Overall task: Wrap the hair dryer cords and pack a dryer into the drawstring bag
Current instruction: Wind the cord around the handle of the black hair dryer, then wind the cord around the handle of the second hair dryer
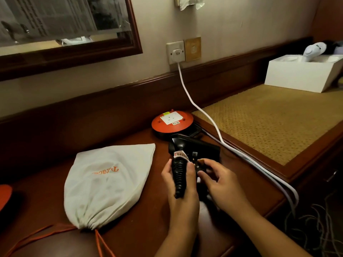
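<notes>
In the head view, the left grip (190, 184) sits nearest, above the near edge of the bench (141, 219). It is clenched round the handle of the black hair dryer (194, 147), with the coiled cord (177, 175) bunched under its fingers. Just beside it, the right grip (213, 179) pinches the plug (201, 165). To finish the wrap well, press the coils tight against the handle and tuck the plug under the last turn so nothing springs loose. The drawstring bag (107, 182) lies to the left, its mouth cinched; it probably needs opening first.
</notes>
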